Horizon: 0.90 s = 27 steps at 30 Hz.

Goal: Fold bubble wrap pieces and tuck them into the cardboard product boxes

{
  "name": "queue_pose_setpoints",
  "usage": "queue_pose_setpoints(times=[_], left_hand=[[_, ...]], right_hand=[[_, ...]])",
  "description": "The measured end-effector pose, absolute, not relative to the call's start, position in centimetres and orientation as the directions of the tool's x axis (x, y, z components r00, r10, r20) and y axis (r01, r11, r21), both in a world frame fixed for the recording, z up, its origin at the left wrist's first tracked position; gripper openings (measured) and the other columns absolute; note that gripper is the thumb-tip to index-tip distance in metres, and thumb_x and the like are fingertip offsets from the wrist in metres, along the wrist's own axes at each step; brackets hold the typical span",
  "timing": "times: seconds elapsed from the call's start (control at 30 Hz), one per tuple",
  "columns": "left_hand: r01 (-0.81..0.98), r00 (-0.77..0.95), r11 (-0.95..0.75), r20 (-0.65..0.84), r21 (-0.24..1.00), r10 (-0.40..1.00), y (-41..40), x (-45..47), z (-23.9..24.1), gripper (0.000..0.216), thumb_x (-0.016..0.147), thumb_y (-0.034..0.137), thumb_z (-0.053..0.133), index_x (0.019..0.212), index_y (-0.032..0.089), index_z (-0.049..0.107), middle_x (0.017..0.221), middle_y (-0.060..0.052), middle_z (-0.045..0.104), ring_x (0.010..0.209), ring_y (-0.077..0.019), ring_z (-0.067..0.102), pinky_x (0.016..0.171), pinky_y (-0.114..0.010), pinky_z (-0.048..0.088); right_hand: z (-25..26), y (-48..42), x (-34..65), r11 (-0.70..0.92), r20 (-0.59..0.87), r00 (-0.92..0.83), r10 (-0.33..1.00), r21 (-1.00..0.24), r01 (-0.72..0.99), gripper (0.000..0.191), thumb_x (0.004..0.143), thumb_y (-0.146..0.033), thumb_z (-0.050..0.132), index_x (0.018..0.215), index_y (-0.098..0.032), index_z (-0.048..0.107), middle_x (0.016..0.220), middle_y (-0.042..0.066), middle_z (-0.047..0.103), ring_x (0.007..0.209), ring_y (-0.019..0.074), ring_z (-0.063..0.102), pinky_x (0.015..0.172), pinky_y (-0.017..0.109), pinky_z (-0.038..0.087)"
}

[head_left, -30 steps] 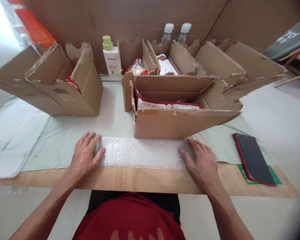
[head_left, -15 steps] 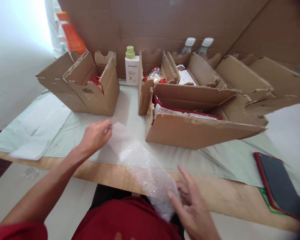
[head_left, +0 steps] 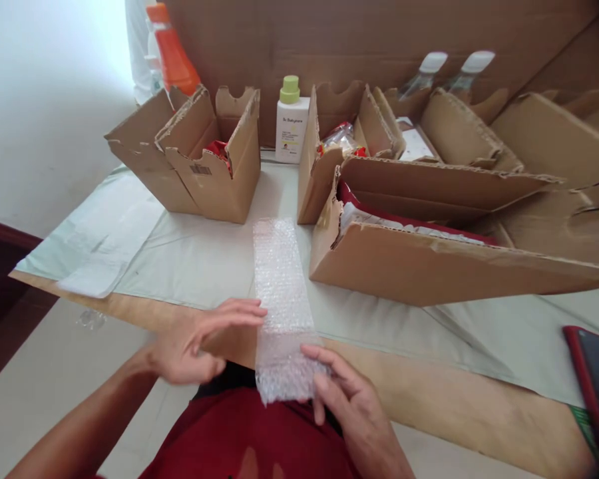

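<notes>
A strip of clear bubble wrap lies lengthwise on the table, its near end hanging over the wooden table edge above my red shirt. My right hand holds that near end at its right side, fingers curled on it. My left hand hovers at the strip's left edge, fingers stretched out and somewhat blurred, fingertips touching the wrap. An open cardboard box with a red-and-white packet inside stands just right of the strip.
Another open box with red packets stands at the back left, one more at centre. A white lotion bottle, an orange bottle and two clear bottles line the back. A red-cased phone lies far right.
The bubble wrap was turned from lying crosswise along the table edge to pointing away from me. My left hand came back to its near left side; my right hand moved to the near end.
</notes>
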<state>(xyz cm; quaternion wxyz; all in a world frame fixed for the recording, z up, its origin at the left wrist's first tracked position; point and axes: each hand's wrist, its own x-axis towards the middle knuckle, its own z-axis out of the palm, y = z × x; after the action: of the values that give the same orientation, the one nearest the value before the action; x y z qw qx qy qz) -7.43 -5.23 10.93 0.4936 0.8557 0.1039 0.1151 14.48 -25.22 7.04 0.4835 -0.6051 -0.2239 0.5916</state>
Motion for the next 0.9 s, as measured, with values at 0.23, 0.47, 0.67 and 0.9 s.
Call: queue_pose_setpoints(times=[0.23,0.47,0.67,0.9], left_hand=[[0.361,0.671,-0.489,0.144,0.794,0.728,-8.1,-3.8,7.8,0.04,0.093,0.017,0.053,0.133,0.022,0.061,0.103,-0.008,0.074,0.096,-0.0218,0.07,0.091,-0.041,0.059],[0.519,0.632,-0.603,0.204,0.606,0.748,-6.3,-1.6,4.9,0.059,0.088,0.013,0.051,0.147,0.015,0.045,0.085,-0.003,0.068,0.081,-0.0217,0.064,0.084,-0.04,0.055],[0.566,0.635,-0.643,0.224,0.516,0.739,-6.5,-1.8,4.6,0.061,0.088,0.011,0.048,0.149,0.015,0.041,0.084,-0.003,0.067,0.076,-0.0213,0.062,0.08,-0.039,0.053],[0.538,0.608,-0.68,0.329,0.498,0.722,-7.1,-2.4,6.0,0.058,0.087,0.012,0.052,0.144,0.017,0.047,0.096,-0.008,0.067,0.089,-0.0254,0.063,0.083,-0.042,0.053]], right_hand=[[7.2,-20.2,14.7,-0.162,-0.304,0.317,0.898,-0.901,-0.403,0.065,0.096,-0.059,0.06,0.149,-0.025,0.045,0.107,0.01,0.074,0.073,0.0166,0.067,0.06,0.028,0.052],[6.2,-21.0,17.1,0.075,0.311,0.275,0.91,-0.776,0.627,0.041,0.098,-0.02,0.06,0.138,-0.03,0.058,0.119,0.008,0.069,0.101,0.0208,0.068,0.089,0.038,0.058],[5.2,-19.0,18.0,0.199,0.362,-0.084,0.928,-0.292,0.935,0.035,0.095,-0.01,0.051,0.128,-0.016,0.064,0.145,0.02,0.057,0.132,0.0342,0.055,0.095,0.051,0.055],[4.9,-18.0,18.3,0.242,0.351,-0.161,0.923,-0.203,0.949,0.033,0.097,-0.006,0.047,0.117,-0.019,0.071,0.136,0.014,0.067,0.129,0.0288,0.06,0.093,0.044,0.054]])
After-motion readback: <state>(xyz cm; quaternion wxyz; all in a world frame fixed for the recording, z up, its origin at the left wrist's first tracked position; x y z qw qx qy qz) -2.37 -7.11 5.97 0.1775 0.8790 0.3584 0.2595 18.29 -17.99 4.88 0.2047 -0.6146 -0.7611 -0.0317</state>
